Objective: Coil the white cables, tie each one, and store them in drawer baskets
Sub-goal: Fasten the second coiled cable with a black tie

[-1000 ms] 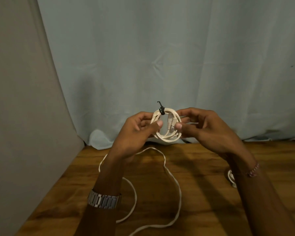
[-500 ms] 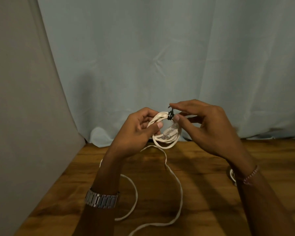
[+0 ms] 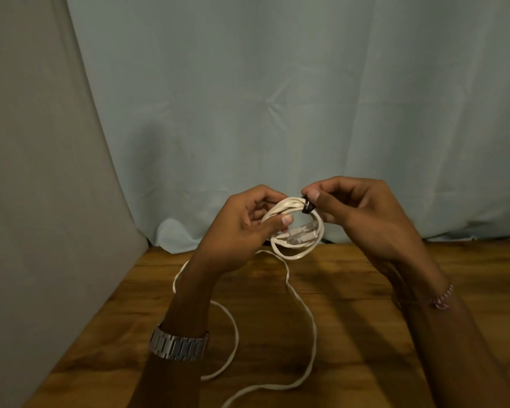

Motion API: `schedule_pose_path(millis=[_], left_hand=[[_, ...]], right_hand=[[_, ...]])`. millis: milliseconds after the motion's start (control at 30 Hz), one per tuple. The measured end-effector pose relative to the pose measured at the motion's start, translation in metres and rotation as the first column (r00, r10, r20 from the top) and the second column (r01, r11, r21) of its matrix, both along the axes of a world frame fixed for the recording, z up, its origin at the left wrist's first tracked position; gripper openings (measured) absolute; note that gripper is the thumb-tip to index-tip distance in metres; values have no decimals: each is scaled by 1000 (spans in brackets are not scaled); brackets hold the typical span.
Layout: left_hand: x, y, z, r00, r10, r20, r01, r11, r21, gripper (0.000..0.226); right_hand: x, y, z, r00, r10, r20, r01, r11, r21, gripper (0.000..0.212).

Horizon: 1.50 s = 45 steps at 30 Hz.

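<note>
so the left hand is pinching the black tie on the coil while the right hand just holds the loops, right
Not quite: the hands are swapped. In the head view the right hand pinches the black tie on the coil, while the left hand holds the loops.

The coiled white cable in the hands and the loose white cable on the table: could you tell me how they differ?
The coiled cable is wound into small tight loops; the loose cable sprawls in wide open curves. The coiled one is held up off the wooden table by the left hand and right hand; the loose one lies on it. The coiled one carries a black tie, pinched by the right hand; the loose one shows none. Both are white.
</note>
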State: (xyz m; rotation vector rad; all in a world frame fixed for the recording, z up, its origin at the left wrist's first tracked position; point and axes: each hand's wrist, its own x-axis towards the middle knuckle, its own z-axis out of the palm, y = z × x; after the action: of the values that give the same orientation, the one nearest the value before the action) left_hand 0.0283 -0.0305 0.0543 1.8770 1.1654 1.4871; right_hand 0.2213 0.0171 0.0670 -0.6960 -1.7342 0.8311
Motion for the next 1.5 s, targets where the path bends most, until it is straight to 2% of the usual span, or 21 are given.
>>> schedule_pose_path(millis=[67,200,367,533,667,767,867,967,1033,1267,1400,1500], left_hand=[[0,0,-1,1000,-3,13,3,1000,-6,21],[1,0,-2,1000,0,28,1,1000,-17,23],[0,-1,0,998,-15,63,16,1000,-17,30],[0,-5,3,994,-37,105,36,999,12,26],[0,-5,3,994,-28,108,24,999,36,21],[0,-6,4,994,-31,107,27,999,44,20],[0,-7,5,994,-37,102,32,998,50,19],[0,-6,5,995,-39,94,33,998,56,18],[0,-5,4,995,-38,89,32,997,66,18],[1,-1,1,998,44,42,-49,989,137,16],[4,3,-1,990,136,-24,-129,971,201,15],[5,4,-3,986,162,-41,-150,968,203,15]], right_hand=[[-2,0,0,997,28,-67,-32,997,-63,10],[-5,0,-1,993,18,-115,-24,999,-45,10],[0,0,1,997,11,-81,-6,998,60,19],[5,-2,3,1000,-13,24,8,981,193,13],[5,-5,4,994,-2,106,-17,984,178,9],[1,-7,3,999,-25,36,18,985,170,12],[1,-9,5,999,2,-45,1,996,87,27],[1,-10,5,998,-32,-58,36,997,61,17],[1,-10,5,997,-80,-15,81,993,90,12],[2,-14,4,951,-224,213,181,962,204,19],[-4,-14,2,910,-222,349,146,962,232,31],[-6,-12,0,914,-186,361,134,977,164,31]])
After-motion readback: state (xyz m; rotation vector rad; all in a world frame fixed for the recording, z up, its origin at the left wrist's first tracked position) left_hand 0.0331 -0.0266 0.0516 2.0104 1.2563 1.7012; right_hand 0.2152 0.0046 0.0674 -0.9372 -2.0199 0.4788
